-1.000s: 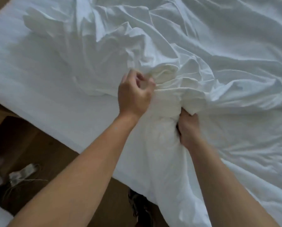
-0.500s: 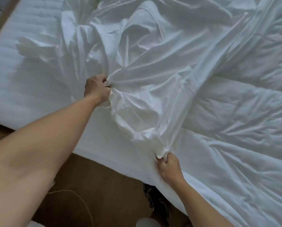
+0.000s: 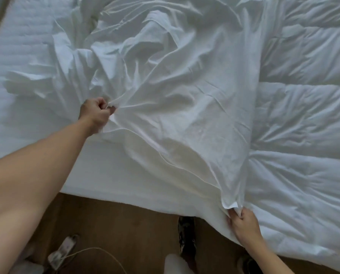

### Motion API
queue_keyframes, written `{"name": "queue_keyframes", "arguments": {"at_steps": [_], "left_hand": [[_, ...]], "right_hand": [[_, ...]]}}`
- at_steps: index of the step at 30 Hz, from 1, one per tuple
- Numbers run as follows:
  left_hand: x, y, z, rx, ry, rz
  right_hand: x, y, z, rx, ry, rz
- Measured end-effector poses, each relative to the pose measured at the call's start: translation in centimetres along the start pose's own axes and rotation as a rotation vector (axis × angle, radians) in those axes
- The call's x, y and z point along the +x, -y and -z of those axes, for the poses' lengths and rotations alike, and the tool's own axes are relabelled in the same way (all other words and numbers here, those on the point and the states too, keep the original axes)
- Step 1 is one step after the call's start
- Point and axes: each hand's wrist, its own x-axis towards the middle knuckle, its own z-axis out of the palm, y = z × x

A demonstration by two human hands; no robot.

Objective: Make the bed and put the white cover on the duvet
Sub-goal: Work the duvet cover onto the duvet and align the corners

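Note:
The white cover [image 3: 175, 99] lies crumpled across the middle of the bed, spread between both hands. My left hand [image 3: 95, 111] is shut on a bunch of the cover at the centre left. My right hand [image 3: 242, 222] grips a corner of the cover at the bed's near edge, low right. The quilted white duvet [image 3: 307, 125] lies flat on the right half of the bed, partly under the cover. The mattress [image 3: 27, 119], in a ribbed white sheet, shows bare on the left.
Brown wooden floor [image 3: 125, 224] runs along the near side of the bed. On it lie a power strip with a pale cable [image 3: 64, 252] at lower left and a dark patterned slipper [image 3: 186, 234] by the bed edge.
My hands have drawn apart: the left went out to the left, the right came down to the bed's near edge. The bunched cover is now stretched wide between them, with more duvet showing.

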Motion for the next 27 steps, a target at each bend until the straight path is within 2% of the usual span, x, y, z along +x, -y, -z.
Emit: {"name": "queue_keyframes", "arguments": {"at_steps": [3,5,7,9,10,11,13,15,17,18,20,22,25,27], "left_hand": [[-0.7,-0.2,-0.5,0.114,0.035,-0.042],[-1.6,-0.5,-1.5,0.151,0.121,-0.028],[-3.1,-0.6,-1.8,0.121,0.225,0.017],[-4.6,-0.5,-1.9,0.100,0.234,0.068],[-5.0,-0.4,-1.8,0.096,0.210,0.098],[-5.5,-0.4,-1.8,0.104,0.203,0.121],[-5.6,-0.2,-1.5,0.141,0.264,0.113],[-5.3,-0.2,-0.8,0.095,0.398,0.088],[-4.2,-0.3,-0.2,-0.075,0.495,0.088],[-3.4,-0.6,0.0,-0.194,0.460,0.124],[-1.0,-0.8,0.1,-0.364,0.227,0.218],[2.0,-0.7,-0.3,-0.415,0.094,0.333],[4.1,0.0,-3.0,-0.313,0.205,0.364],[3.6,-0.2,-4.5,-0.304,0.160,0.312]], "right_hand": [[-0.9,1.0,-0.4,0.035,-0.038,-0.070],[-1.9,3.0,-0.7,0.072,-0.096,-0.108],[-3.5,5.0,-1.4,0.080,-0.307,-0.083],[-5.6,7.5,-2.2,0.052,-0.627,0.101],[-6.5,9.0,-2.9,0.028,-0.722,0.256],[-7.1,10.3,-3.8,-0.016,-0.748,0.425],[-6.9,13.6,-5.9,-0.182,-0.651,0.670],[-5.0,17.1,-8.0,-0.414,-0.514,0.690],[-2.3,19.7,-9.6,-0.596,-0.438,0.631],[-1.1,20.5,-10.0,-0.640,-0.375,0.602],[0.5,20.8,-10.2,-0.686,-0.238,0.590],[1.1,19.8,-10.4,-0.740,-0.194,0.631],[0.2,17.6,-11.2,-0.865,-0.182,0.592],[-1.0,15.5,-11.7,-0.935,-0.128,0.472]]}}
